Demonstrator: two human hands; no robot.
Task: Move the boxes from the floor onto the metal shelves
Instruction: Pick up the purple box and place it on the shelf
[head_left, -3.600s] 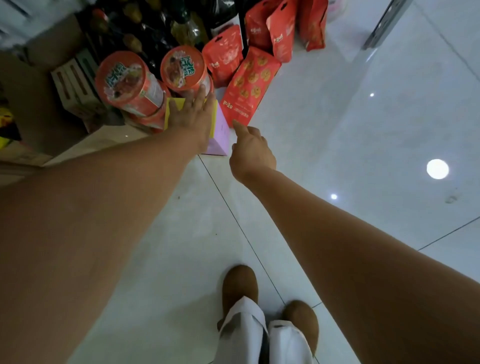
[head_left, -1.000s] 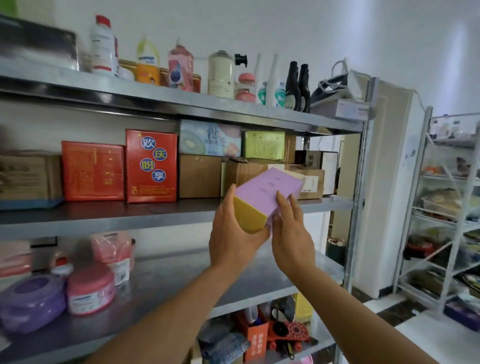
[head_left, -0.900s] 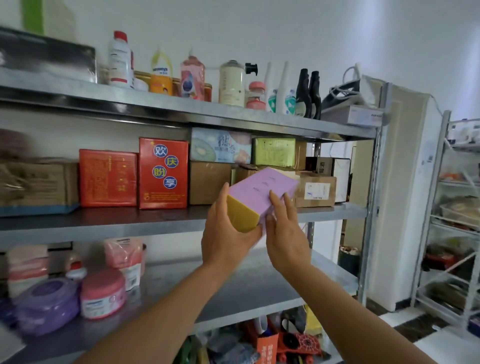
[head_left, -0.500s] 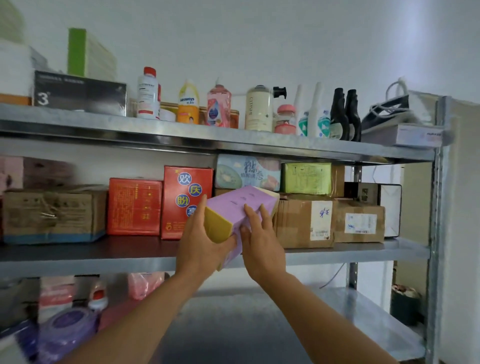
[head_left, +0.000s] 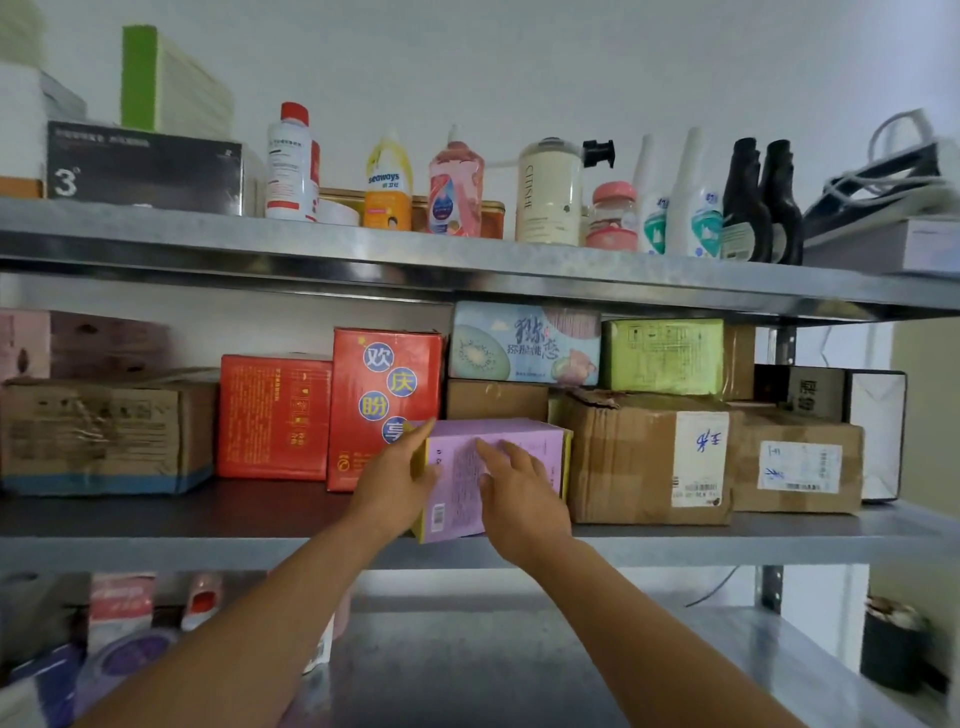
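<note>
Your left hand (head_left: 395, 488) grips the left end of the purple box (head_left: 519, 441): the thumb lies up along the near top corner and the fingers wrap round the yellow side, where they are hidden. Your right hand (head_left: 519, 501) lies flat against the box's near face, with its fingers (head_left: 488, 449) straight, slightly spread and curled round nothing.

The purple box stands upright at the near edge of the middle shelf (head_left: 156, 545). It is between the tall red box (head_left: 384, 384) on its left and the big brown carton (head_left: 639, 457) on its right. Its right side is just beside that carton. You cannot tell whether its bottom rests fully on the metal.

Behind it sits a smaller brown carton (head_left: 496, 400), with a kiwi-printed box (head_left: 524, 343) on top. Bottles (head_left: 387, 182) line the top shelf (head_left: 467, 260).
</note>
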